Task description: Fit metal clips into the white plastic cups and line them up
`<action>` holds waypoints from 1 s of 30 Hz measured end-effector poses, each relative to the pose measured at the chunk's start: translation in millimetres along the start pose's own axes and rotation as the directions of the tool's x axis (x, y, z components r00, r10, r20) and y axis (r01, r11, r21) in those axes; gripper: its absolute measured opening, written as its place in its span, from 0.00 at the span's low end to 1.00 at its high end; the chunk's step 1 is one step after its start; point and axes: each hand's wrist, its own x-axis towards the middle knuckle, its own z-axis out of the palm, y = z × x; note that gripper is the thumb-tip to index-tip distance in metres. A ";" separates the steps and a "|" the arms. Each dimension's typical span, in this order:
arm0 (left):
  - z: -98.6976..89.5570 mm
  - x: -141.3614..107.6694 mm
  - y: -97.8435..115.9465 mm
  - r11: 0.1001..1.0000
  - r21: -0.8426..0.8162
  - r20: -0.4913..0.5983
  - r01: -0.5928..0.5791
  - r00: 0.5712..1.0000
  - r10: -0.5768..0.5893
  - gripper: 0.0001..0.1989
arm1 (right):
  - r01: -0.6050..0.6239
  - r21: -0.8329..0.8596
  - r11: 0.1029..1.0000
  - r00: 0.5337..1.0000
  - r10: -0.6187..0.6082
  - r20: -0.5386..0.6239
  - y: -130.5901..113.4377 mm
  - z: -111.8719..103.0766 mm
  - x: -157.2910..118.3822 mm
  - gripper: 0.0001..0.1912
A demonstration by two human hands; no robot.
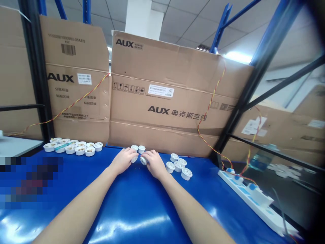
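Near the back of the blue table, my left hand [124, 160] grips a small round white cup [134, 159] tipped on its side. Just to its right, my right hand [153, 162] has its fingers closed on a second tilted white cup [143, 160]. The two held cups are close together but apart. Right behind them stand two more white cups, one at the left [134, 148] and one at the right [141, 148]. Several similar cups [179, 166] stand in a loose group to the right of my right hand.
Rows of white cups with brownish contents [80, 150] stand at the back left. Cardboard sheets [162, 115] wall off the rear of the blue table [127, 210]. A white power strip [254, 200] lies along the right edge, beside a dark rack post [228, 118].
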 end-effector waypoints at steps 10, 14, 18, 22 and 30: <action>-12.1 -0.5 2.5 0.993 -0.107 0.205 -0.052 0.976 0.074 0.15 | 0.006 -0.054 0.999 0.986 0.003 0.164 -4.5 -5.7 2.8 0.16; -13.3 -2.4 -1.5 0.998 -0.051 0.148 -0.033 0.988 0.040 0.19 | -0.104 -0.047 0.993 0.991 0.107 0.078 -0.6 -3.8 -0.3 0.18; -13.9 -2.2 -2.3 0.997 0.005 0.163 -0.072 0.984 0.070 0.20 | -0.305 -0.028 0.952 0.948 0.307 0.083 4.6 4.9 -3.5 0.20; -12.9 2.0 0.4 0.991 -0.071 0.222 -0.113 0.967 0.126 0.19 | -0.421 -0.051 0.906 0.899 0.424 0.112 9.3 7.4 -6.0 0.22; -1.6 -8.9 -15.4 0.981 -0.132 0.055 0.145 0.989 -0.139 0.19 | -0.503 0.001 0.864 0.854 0.497 0.152 12.9 14.4 -8.1 0.28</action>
